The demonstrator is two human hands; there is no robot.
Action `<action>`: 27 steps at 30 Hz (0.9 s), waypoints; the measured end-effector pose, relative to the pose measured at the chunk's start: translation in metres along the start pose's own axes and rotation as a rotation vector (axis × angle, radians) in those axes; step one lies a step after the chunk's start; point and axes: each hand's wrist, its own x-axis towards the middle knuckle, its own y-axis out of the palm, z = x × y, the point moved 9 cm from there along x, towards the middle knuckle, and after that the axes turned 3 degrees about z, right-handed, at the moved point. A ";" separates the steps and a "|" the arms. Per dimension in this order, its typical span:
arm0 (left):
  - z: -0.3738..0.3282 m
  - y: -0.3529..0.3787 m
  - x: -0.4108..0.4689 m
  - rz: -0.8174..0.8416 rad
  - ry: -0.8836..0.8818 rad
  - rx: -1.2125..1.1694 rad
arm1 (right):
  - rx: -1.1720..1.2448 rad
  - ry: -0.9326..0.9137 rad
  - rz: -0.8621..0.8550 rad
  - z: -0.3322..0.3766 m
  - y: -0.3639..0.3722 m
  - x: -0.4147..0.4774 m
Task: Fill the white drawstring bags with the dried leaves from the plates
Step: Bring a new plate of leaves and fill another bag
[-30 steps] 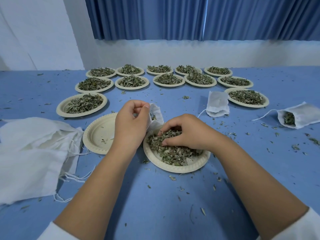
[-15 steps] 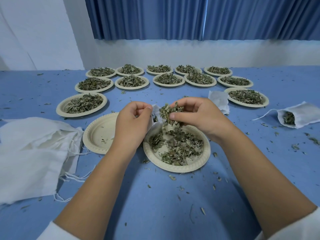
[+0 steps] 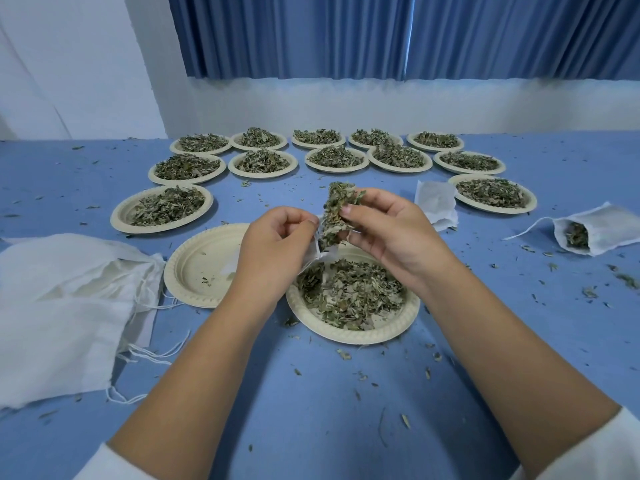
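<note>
While the left hand point(image 3: 277, 247) pinches the mouth of a small white drawstring bag point(image 3: 312, 253) between curled fingers and thumb, the right hand point(image 3: 394, 233) grips a clump of dried leaves point(image 3: 337, 216) in its fingertips, just to the right of the bag and a little above it. The clump stands nearly upright, its long axis running top to bottom, with its lower end at the bag's opening; whether any leaf is already inside I cannot tell, since the left hand hides most of the cloth. The right hand bears the load, so the coming move looks to be a short push down and leftward into the mouth. Both hands hang above the near plate point(image 3: 356, 337), which is partly covered in leaves, so strays should fall back onto it. The leaves are dry, greyish-green, broken and flaky, loosely packed in the pinch and apt to shed. The bag is thin, limp white cloth, crumpled where it is held. On the counter point(image 3: 311, 410) to the left lies an emptied plate point(image 3: 204, 265); to the right a filled bag point(image 3: 588, 233) lies on its side.
</note>
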 end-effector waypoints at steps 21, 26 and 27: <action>0.010 0.004 0.002 0.028 -0.088 -0.062 | -0.767 -0.152 -0.145 0.003 -0.005 -0.002; 0.009 0.007 0.001 0.035 -0.057 -0.027 | -1.011 -0.280 -0.156 0.008 0.004 -0.004; 0.009 0.008 0.001 0.038 -0.056 -0.026 | -1.060 -0.297 -0.150 0.008 0.007 -0.004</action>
